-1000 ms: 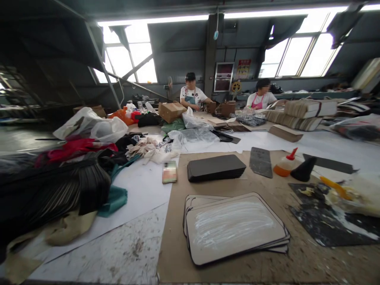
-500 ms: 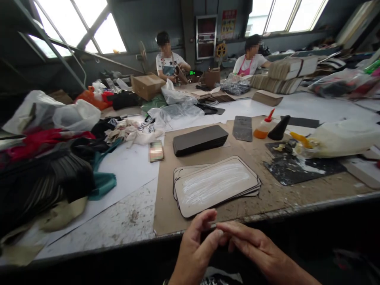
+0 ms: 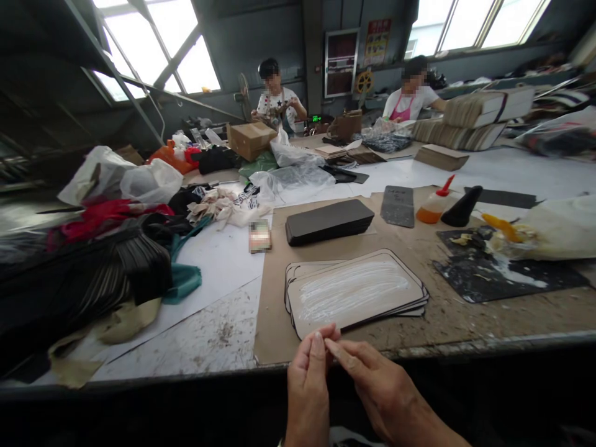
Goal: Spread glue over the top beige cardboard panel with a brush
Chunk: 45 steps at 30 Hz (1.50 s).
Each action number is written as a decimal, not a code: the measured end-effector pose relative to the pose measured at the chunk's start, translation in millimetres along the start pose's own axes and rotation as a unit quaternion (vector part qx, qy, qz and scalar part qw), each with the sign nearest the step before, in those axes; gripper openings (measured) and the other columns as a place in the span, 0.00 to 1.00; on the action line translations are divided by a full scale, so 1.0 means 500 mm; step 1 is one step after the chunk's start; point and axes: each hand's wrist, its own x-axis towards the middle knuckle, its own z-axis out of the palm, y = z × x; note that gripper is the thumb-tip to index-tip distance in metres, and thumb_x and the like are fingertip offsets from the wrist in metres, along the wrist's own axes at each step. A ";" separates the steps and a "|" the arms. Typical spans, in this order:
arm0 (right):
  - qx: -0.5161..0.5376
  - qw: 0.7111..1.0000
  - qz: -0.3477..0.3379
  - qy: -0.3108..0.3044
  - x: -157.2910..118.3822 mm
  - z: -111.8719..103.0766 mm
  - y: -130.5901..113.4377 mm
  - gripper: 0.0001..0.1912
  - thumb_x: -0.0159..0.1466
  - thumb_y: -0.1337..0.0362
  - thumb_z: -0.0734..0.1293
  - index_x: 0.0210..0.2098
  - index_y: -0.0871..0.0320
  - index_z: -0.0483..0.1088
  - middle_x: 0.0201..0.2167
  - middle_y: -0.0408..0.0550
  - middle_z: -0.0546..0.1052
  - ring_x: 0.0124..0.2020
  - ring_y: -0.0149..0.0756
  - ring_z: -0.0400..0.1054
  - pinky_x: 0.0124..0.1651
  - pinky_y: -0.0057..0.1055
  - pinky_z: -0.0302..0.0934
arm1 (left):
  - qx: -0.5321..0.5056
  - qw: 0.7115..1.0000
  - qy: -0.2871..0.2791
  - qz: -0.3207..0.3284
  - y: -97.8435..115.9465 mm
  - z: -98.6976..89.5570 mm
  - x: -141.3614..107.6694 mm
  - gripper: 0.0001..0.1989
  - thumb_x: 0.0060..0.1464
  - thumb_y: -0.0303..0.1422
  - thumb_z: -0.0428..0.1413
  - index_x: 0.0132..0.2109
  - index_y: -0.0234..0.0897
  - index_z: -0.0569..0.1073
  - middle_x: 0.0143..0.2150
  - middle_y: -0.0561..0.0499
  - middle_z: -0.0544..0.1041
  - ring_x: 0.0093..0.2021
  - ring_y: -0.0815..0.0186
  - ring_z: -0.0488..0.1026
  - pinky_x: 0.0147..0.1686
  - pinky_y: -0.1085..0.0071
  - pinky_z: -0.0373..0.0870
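At the table's front edge my left hand (image 3: 310, 379) has its fingers curled in, with the thumb pressed along them. My right hand (image 3: 382, 382) meets it there, thumb and finger pinched against the left fingertips. Anything between them is too small or hidden to make out. Just beyond lies a loose stack of beige, dark-edged rounded panels (image 3: 358, 285); white streaks of what looks like glue cover the top one. Behind that stack sits a neat pile of dark grey rectangular pieces (image 3: 330, 220).
To the right are a bottle of orange liquid (image 3: 433, 205), a black cone-shaped thing (image 3: 462, 206) and a glue-smeared dark board (image 3: 479, 282) under a plastic bag (image 3: 559, 226). Fabric and black strips (image 3: 139, 261) heap up on the left. Two people (image 3: 282, 102) work across the table.
My view has swung left, so the table appears shifted right. My hands have drawn closer together; the left fingers, spread before, are now curled, and the fingertips meet in a pinch.
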 end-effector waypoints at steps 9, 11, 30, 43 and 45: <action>-0.205 0.975 -0.056 0.064 0.003 0.030 -0.002 0.20 0.63 0.75 0.55 0.53 0.66 0.65 0.47 0.56 0.73 0.50 0.40 0.65 0.47 0.36 0.66 | 0.221 0.969 -0.028 0.110 0.001 -0.021 -0.011 0.21 0.52 0.50 0.51 0.24 0.37 0.64 0.21 0.56 0.60 0.23 0.72 0.57 0.27 0.73 0.58; -0.218 0.971 -0.076 0.065 0.009 0.023 -0.005 0.19 0.63 0.75 0.55 0.52 0.66 0.66 0.46 0.56 0.74 0.48 0.41 0.66 0.46 0.36 0.65 | 0.247 0.959 -0.037 0.136 0.004 -0.028 -0.011 0.20 0.54 0.49 0.49 0.25 0.38 0.64 0.23 0.55 0.61 0.24 0.70 0.58 0.28 0.72 0.58; 0.098 0.992 0.077 0.015 0.028 -0.013 -0.020 0.19 0.63 0.72 0.57 0.53 0.56 0.64 0.46 0.52 0.72 0.47 0.34 0.68 0.48 0.26 0.66 | 0.024 0.999 -0.016 -0.016 0.038 -0.074 0.016 0.15 0.44 0.40 0.62 0.34 0.32 0.77 0.31 0.46 0.78 0.28 0.70 0.71 0.32 0.75 0.69; -0.052 0.978 0.111 0.170 0.064 0.029 0.017 0.09 0.64 0.68 0.57 0.31 0.58 0.66 0.25 0.45 0.68 0.28 0.32 0.64 0.32 0.28 0.62 | -0.170 0.965 -0.151 -0.130 0.064 -0.053 -0.021 0.19 0.47 0.39 0.61 0.45 0.34 0.77 0.48 0.40 0.76 0.50 0.53 0.71 0.53 0.59 0.65; -0.013 0.975 0.136 0.173 0.061 0.016 0.029 0.09 0.65 0.67 0.56 0.32 0.58 0.66 0.25 0.45 0.68 0.28 0.31 0.65 0.32 0.27 0.62 | -0.207 0.956 -0.154 -0.142 0.068 -0.061 -0.018 0.17 0.48 0.37 0.61 0.44 0.34 0.77 0.50 0.39 0.74 0.53 0.53 0.69 0.56 0.60 0.62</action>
